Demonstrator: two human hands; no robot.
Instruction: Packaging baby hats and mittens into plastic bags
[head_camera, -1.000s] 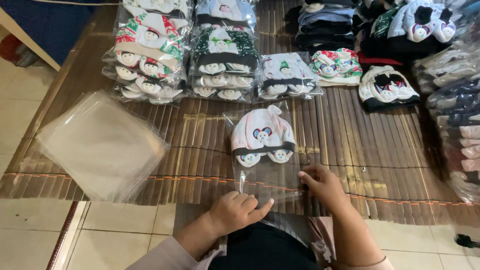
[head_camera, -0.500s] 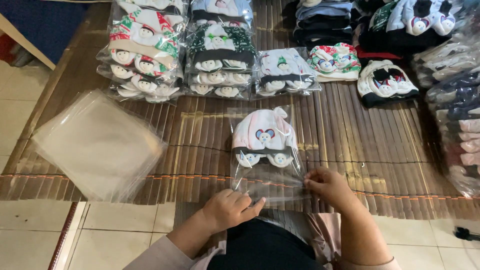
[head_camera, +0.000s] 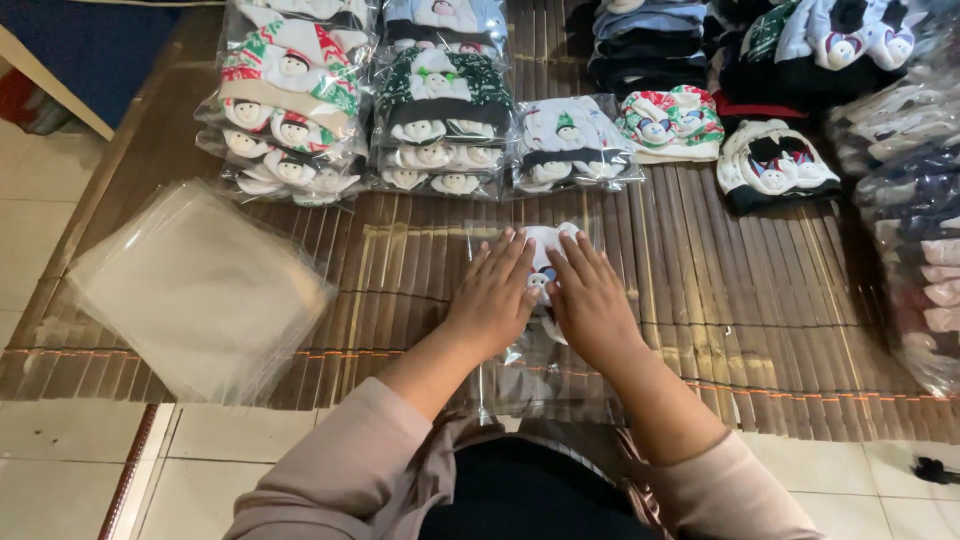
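Note:
A small white and pink knitted hat (head_camera: 545, 262) in a clear plastic bag (head_camera: 545, 385) lies on the brown bamboo mat (head_camera: 720, 300) in front of me. My left hand (head_camera: 492, 295) and my right hand (head_camera: 592, 300) lie flat on top of it, side by side, fingers spread and pointing away from me. The hands cover most of the hat; only a strip shows between them. The bag's near end sticks out toward me, past my wrists.
A loose stack of empty clear bags (head_camera: 195, 290) lies at the left. Bagged hats (head_camera: 290, 100) are piled along the mat's far side, with unbagged hats (head_camera: 770, 165) at the right and more packs (head_camera: 915, 220) at the right edge. Tiled floor (head_camera: 60, 470) lies below.
Both hands moved from the bag's near edge up onto the hat and now press flat on it. The hat is largely covered where it was fully visible before.

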